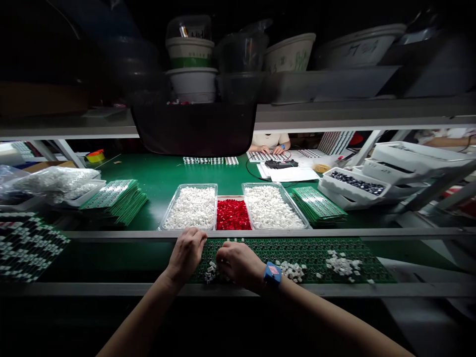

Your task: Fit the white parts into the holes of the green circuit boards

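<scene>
The fingers point(196, 238) of the left hand point(186, 254) are curled down, tips pressing on the far left corner of the long green perforated circuit board panel point(316, 250). They look to be steadying it, with nothing held. The fingers point(223, 256) of the right hand point(240, 263) are bunched tight over a small heap of white plastic connector pieces point(210, 271) at the panel's left end. It's too dim there for me to tell whether one is pinched between them.

In that gloom a piece could easily go in crooked or into the wrong row. The right wrist, wearing a blue wrist strap point(272, 273), lies across the panel's near edge. A careless sweep could knock the scattered white pieces point(342, 264) toward the panel's right end off into the dark gap.

Just beyond the panel's far edge, a tray of red pieces point(233, 214) touches clear trays of white pieces point(191, 207). A hasty scoop could mix the colours.
</scene>
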Demonstrator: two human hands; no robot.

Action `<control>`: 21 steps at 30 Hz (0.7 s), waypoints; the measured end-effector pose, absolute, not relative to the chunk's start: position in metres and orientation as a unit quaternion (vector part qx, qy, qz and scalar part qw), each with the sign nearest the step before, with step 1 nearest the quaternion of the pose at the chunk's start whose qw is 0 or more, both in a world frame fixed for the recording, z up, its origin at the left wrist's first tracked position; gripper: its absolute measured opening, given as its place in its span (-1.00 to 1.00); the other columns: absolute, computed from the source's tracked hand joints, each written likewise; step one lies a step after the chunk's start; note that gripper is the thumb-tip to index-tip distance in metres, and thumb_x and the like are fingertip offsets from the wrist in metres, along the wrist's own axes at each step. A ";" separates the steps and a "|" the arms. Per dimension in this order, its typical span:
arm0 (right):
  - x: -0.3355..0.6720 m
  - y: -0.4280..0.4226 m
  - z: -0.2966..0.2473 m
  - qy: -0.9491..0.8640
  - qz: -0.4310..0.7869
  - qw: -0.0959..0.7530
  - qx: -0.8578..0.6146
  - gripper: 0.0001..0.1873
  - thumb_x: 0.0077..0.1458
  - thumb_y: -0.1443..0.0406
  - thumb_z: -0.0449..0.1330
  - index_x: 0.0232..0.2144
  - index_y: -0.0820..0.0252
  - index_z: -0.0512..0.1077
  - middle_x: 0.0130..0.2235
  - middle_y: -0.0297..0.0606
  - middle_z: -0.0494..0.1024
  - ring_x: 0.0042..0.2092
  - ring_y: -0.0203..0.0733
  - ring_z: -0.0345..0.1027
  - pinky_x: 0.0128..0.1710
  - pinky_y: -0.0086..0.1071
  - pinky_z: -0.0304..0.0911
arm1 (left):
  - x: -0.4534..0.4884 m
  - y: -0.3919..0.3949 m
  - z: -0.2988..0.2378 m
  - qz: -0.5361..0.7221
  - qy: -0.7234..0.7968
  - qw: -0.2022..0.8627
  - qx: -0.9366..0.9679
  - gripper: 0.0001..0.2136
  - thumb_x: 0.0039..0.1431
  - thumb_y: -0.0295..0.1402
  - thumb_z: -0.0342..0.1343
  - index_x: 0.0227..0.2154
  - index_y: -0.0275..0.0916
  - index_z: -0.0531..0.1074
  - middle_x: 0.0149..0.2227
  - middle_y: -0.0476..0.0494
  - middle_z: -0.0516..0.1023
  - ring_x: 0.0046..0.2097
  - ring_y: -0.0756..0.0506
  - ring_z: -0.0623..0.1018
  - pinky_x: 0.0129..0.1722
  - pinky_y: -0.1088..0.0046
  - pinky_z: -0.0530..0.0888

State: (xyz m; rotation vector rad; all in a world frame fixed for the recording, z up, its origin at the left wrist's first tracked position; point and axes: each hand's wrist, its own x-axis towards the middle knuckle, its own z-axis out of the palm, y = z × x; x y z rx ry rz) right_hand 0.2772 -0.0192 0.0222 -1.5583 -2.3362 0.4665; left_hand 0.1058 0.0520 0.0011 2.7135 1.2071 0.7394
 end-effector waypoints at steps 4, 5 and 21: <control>0.285 -0.019 0.018 -0.790 0.163 0.213 -0.551 -0.87 0.09 0.39 0.14 -0.41 0.23 0.50 -0.33 -0.24 0.47 -0.34 -0.30 0.32 -0.33 -0.49 0.16 | 0.108 0.054 0.006 0.210 0.379 0.003 0.902 -0.83 0.21 -0.52 -0.04 -0.36 -0.25 0.46 -0.36 -0.15 0.48 -0.23 -0.15 0.45 -0.16 0.31 0.40; 0.288 -0.019 0.017 -0.782 0.162 0.232 -0.555 -0.87 0.11 0.39 0.13 -0.39 0.23 0.50 -0.32 -0.23 0.47 -0.33 -0.29 0.33 -0.31 -0.49 0.17 | 0.109 0.054 0.008 0.199 0.376 -0.003 0.905 -0.83 0.21 -0.52 -0.04 -0.36 -0.25 0.46 -0.37 -0.15 0.48 -0.23 -0.15 0.45 -0.17 0.32 0.40; 0.317 -0.019 0.013 -0.738 0.201 0.310 -0.564 -0.84 0.08 0.36 0.15 -0.39 0.23 0.55 -0.39 -0.25 0.58 -0.35 -0.27 0.41 -0.29 -0.46 0.23 | 0.113 0.056 0.016 0.167 0.351 0.000 0.921 -0.83 0.17 -0.56 0.00 -0.41 -0.27 0.47 -0.39 -0.17 0.48 -0.22 -0.18 0.46 -0.17 0.28 0.39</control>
